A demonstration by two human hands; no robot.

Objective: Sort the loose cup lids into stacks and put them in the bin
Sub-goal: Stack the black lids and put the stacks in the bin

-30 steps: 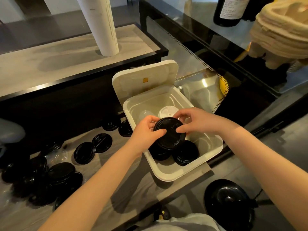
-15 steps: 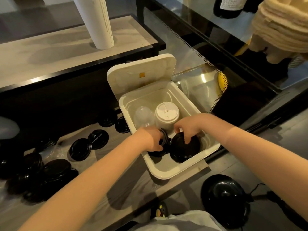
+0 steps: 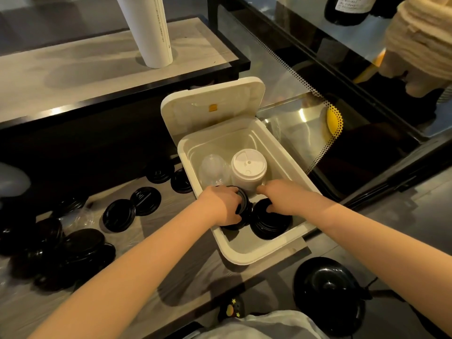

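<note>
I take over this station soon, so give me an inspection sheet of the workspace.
Surface: wood-grain counter.
Job's things: white bin, lid open, holding left black stack, right black stack, white lid stack, clear dome lids; loose black lids on the counter.
Clutter: white tube on shelf; black round object.
Hands: left hand grips left black stack; right hand, right black stack.
Cables: thin lead beside that object.
Surroundings: glass case, right.
</note>
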